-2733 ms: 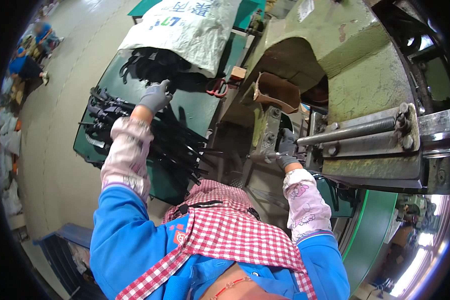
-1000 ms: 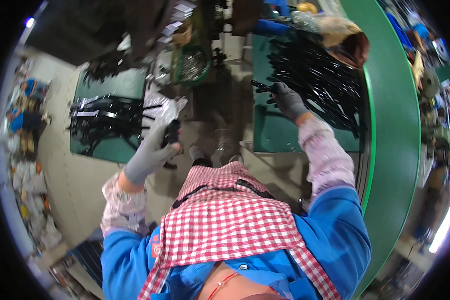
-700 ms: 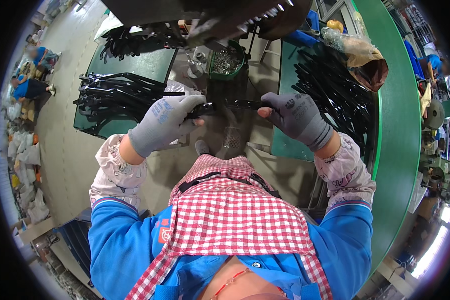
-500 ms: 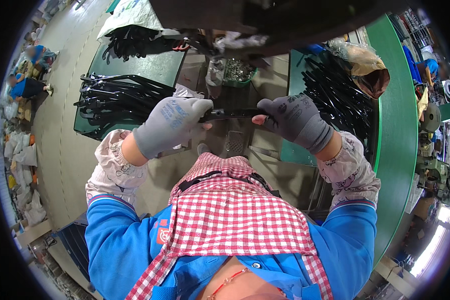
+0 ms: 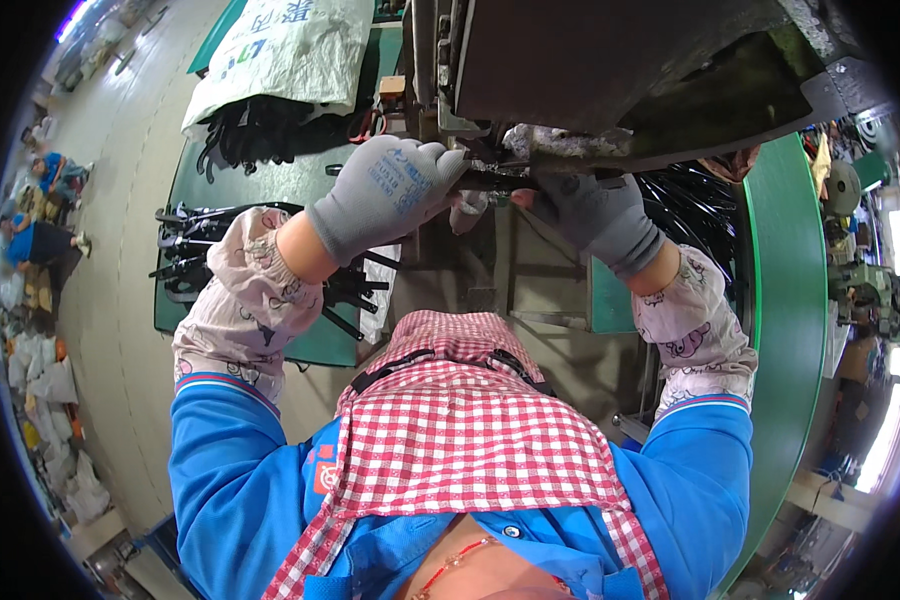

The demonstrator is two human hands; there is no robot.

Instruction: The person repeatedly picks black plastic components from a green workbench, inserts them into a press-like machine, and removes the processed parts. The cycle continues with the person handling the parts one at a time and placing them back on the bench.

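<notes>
The machine looms over the top of the scene, its dark lower edge close by the worker's hands. A long green bench curves down the right, and a green table stands on the left with a white woven sack lying on it, black pieces spilling from its mouth. The worker wears a red-and-white checked apron. One heap of black bars sits on that left table; another black pile lies beyond the right hand. That hand, grey-gloved and shaded, pinches one end of a slim black part, while the left hand, gloved too, curls its fingers round the other. The part runs straight across between them; whether it touches the machine I can't tell. Near the sack are a little brown box and red-handled scissors
</notes>
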